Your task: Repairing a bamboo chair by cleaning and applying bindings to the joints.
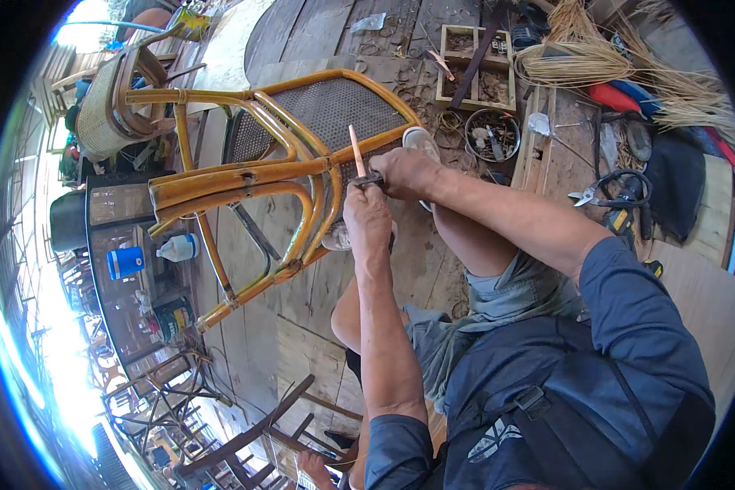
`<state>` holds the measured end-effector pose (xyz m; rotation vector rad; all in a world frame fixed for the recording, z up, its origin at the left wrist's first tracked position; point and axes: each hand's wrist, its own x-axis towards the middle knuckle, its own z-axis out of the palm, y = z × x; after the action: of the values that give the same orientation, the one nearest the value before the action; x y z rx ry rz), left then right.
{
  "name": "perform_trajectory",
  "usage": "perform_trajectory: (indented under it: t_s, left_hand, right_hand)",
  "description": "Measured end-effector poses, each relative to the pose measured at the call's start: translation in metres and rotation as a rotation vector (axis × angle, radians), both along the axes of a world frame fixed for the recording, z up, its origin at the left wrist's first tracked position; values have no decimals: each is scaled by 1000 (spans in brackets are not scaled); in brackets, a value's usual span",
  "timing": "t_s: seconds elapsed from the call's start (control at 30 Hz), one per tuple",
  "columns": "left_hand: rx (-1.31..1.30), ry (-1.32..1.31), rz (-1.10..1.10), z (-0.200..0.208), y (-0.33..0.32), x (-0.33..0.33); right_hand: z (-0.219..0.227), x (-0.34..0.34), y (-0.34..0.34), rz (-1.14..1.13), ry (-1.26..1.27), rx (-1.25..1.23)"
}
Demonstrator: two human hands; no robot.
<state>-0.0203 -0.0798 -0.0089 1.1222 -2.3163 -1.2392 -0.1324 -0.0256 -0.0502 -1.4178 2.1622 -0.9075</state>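
Note:
A rattan chair with a dark woven mesh panel lies tipped over in front of me. At its near side, my left hand is closed, and a pale pointed stick rises out of its top, tip toward the chair. Something dark crosses the stick's lower end between my hands; I cannot tell what it is. My right hand is closed close beside it, knuckles up, and what its fingers grip is hidden. Both hands are above my shoes, near the chair's curved frame.
Beyond my right hand stand a divided wooden box and a round tin of small items. Cane bundles and shears lie at right. At left are a dark table with bottles and another person's hand lower down.

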Motion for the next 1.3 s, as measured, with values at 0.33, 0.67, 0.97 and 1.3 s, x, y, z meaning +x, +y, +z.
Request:
perform_trajectory:
  t_s: [0.33,0.67,0.97,1.3]
  left_hand:
    - [-326,-254,-229,15,8,52]
    - [1214,412,244,63,79,78]
    - [784,292,162,24,76,48]
    - [319,95,-11,64,109,75]
  right_hand:
    - [-17,-6,-21,-309,-116,228]
    - [-90,-56,116,-561,27,286]
    - [24,15,70,-185,84,-83]
    - [-67,-54,60,-560,71,-7]
